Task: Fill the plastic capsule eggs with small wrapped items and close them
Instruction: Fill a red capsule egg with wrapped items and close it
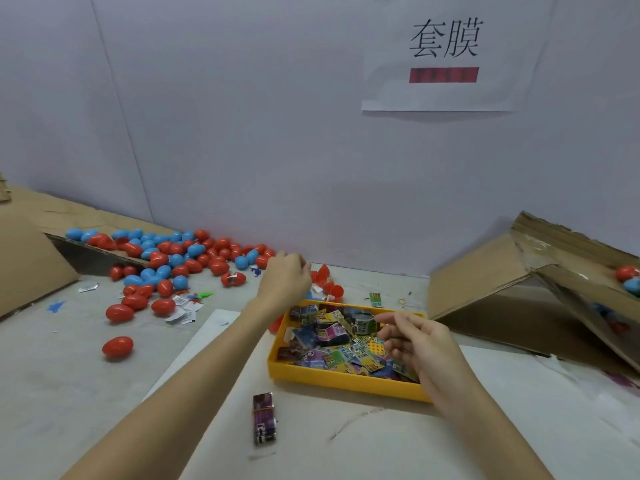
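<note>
1. The desk (52,393) is carrying everything; the yellow tray (346,382) is sitting near its middle and is serving as the landmark here.
2. The cardboard ramp (31,258), far left of the tray, is spilling a heap of capsule eggs (173,258), red and blue, behind and left of the tray; a lone red egg (117,347) is lying well left of it. They are looking light, hard and smooth, so they are likely rolling easily; taking one around its widest middle would probably be surest.
3. Open red egg halves (327,282) are lying just behind the tray's far rim; thin shells, likely flexing if squeezed.
4. The left hand (285,280) is reaching behind the tray toward those halves, its grip curled; whether it is holding anything I cannot tell.
5. The right hand (415,341) is hovering over the tray's right part, its grip loosely apart and holding nothing.
6. The wrapped items (332,348) are filling the tray; crinkly, light, probably slippery, best pinched by an edge. One stray packet (264,419) is lying in front of the tray.
</note>
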The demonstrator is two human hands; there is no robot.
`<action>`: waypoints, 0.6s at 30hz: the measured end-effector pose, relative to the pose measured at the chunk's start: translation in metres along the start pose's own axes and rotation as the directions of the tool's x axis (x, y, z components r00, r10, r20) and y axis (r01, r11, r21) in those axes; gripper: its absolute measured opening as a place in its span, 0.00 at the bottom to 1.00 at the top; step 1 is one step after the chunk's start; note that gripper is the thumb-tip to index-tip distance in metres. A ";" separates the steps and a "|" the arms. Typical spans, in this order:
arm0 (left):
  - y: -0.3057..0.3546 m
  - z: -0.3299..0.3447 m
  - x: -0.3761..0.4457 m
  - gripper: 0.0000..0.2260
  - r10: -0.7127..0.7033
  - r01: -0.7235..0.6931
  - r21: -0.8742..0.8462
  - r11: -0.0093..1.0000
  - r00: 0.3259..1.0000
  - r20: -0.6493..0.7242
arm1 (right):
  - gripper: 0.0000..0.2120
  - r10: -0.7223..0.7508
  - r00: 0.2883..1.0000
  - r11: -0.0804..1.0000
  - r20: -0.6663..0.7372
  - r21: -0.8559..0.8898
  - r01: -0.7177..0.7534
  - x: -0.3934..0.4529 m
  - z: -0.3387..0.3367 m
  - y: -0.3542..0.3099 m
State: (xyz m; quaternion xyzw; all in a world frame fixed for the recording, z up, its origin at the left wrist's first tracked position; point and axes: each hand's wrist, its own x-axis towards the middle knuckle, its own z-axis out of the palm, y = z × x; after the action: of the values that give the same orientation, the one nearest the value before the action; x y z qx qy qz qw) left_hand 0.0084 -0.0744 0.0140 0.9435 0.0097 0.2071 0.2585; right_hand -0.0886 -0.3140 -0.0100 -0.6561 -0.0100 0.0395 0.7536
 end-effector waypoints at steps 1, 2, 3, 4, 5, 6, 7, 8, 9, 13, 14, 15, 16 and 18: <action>-0.007 0.005 0.015 0.13 -0.012 0.011 0.049 0.999 0.999 0.037 | 0.15 -0.005 1.000 1.000 0.002 -0.003 0.005 0.000 0.000 0.000; -0.014 0.011 0.028 0.13 -0.024 0.017 0.096 0.995 0.997 0.071 | 0.15 -0.010 1.000 1.000 0.006 -0.003 0.010 0.000 0.000 0.000; -0.022 0.017 0.039 0.14 -0.031 0.017 0.137 0.990 0.994 0.105 | 0.15 -0.015 1.000 1.000 0.010 -0.001 0.015 0.000 0.000 0.001; -0.029 0.023 0.048 0.15 -0.035 0.011 0.174 0.985 0.990 0.137 | 0.15 -0.018 1.000 1.000 0.013 0.000 0.018 0.000 0.000 0.001; -0.036 0.028 0.055 0.16 -0.038 0.003 0.213 0.977 0.986 0.161 | 0.15 -0.021 1.000 1.000 0.015 -0.001 0.021 0.000 0.000 0.002; -0.042 0.034 0.063 0.17 -0.038 -0.009 0.254 0.967 0.983 0.178 | 0.15 -0.025 0.999 1.000 0.019 -0.007 0.025 0.001 -0.001 0.002; -0.047 0.040 0.070 0.18 -0.038 -0.023 0.295 0.955 0.979 0.200 | 0.15 -0.030 0.999 0.999 0.023 -0.013 0.031 0.002 -0.001 0.003; -0.051 0.044 0.076 0.19 -0.040 -0.039 0.327 0.944 0.972 0.231 | 0.15 -0.033 0.999 0.999 0.026 -0.019 0.034 0.002 -0.001 0.003; -0.054 0.048 0.080 0.19 -0.045 -0.049 0.339 0.939 0.963 0.264 | 0.15 -0.034 0.999 0.999 0.029 -0.023 0.035 0.003 -0.001 0.004; -0.056 0.057 0.086 0.16 -0.037 -0.017 0.211 0.977 0.968 0.248 | 0.15 -0.038 0.999 0.999 0.034 -0.029 0.039 0.004 -0.003 0.005; -0.053 0.055 0.084 0.15 -0.038 0.003 0.169 0.986 0.978 0.204 | 0.15 -0.039 0.999 0.999 0.033 -0.027 0.040 0.004 -0.003 0.005; -0.050 0.051 0.080 0.14 -0.036 0.017 0.122 0.992 0.988 0.151 | 0.15 -0.037 0.999 0.999 0.031 -0.022 0.038 0.004 -0.003 0.005; -0.045 0.045 0.075 0.12 -0.020 0.013 0.076 0.997 0.995 0.093 | 0.15 -0.034 0.999 0.999 0.029 -0.017 0.035 0.004 -0.002 0.004; -0.032 0.029 0.058 0.09 0.042 -0.043 -0.017 0.999 0.999 -0.009 | 0.15 -0.024 0.999 1.000 0.026 -0.006 0.025 0.004 -0.002 0.003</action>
State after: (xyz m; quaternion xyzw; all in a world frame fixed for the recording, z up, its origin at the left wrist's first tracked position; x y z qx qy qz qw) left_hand 0.0755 -0.0533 -0.0027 0.9404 -0.0111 0.2165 0.2620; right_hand -0.0852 -0.3151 -0.0133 -0.6578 -0.0281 0.0388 0.7517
